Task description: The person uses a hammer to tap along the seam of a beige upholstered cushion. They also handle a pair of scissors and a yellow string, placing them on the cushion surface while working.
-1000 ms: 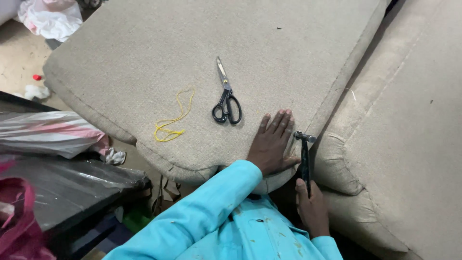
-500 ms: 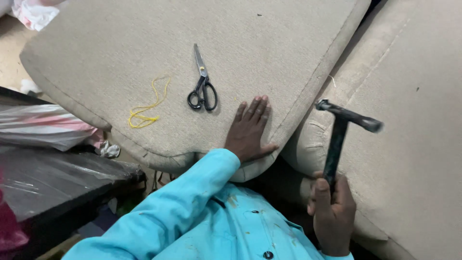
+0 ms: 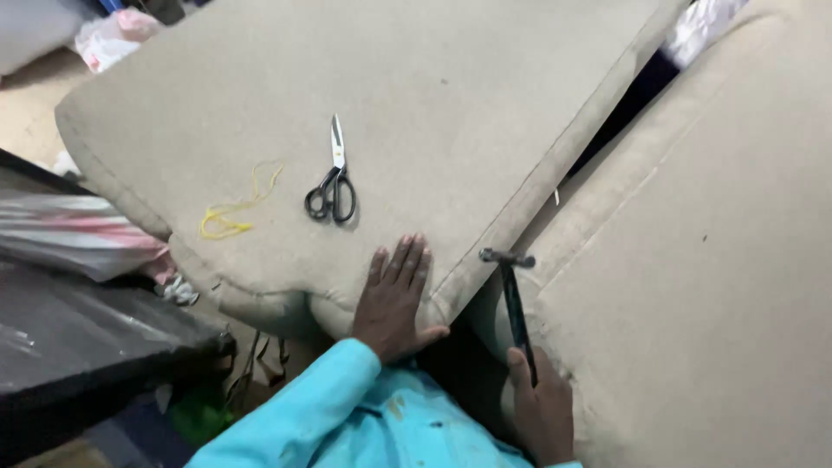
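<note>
On the near edge of the beige seat cushion (image 3: 364, 95), my left hand (image 3: 392, 299) lies flat, palm down and fingers spread, closed on nothing. Just beside that same edge, in the gap toward the second cushion (image 3: 719, 286), my right hand (image 3: 542, 407) is wrapped tight around the lower end of a hammer (image 3: 513, 299). The handle stands nearly upright and the small metal head sits level with the cushion's piped seam; I cannot tell whether it touches the fabric.

I judge the hammer light, with a thin, stiff handle and most of its weight in the head. The low grip gives swing but less control; a hold nearer the middle would steady it. The dark handle looks smooth, so a firm hold seems wise.

The cushion looks soft and springy under its woven cover, likely to give under a palm; the corner and the piped seam seem the firmest places to press or pinch.

Farther in from that edge lie black-handled scissors (image 3: 332, 178), shut, and a loose yellow thread (image 3: 234, 208) further to the left.
</note>
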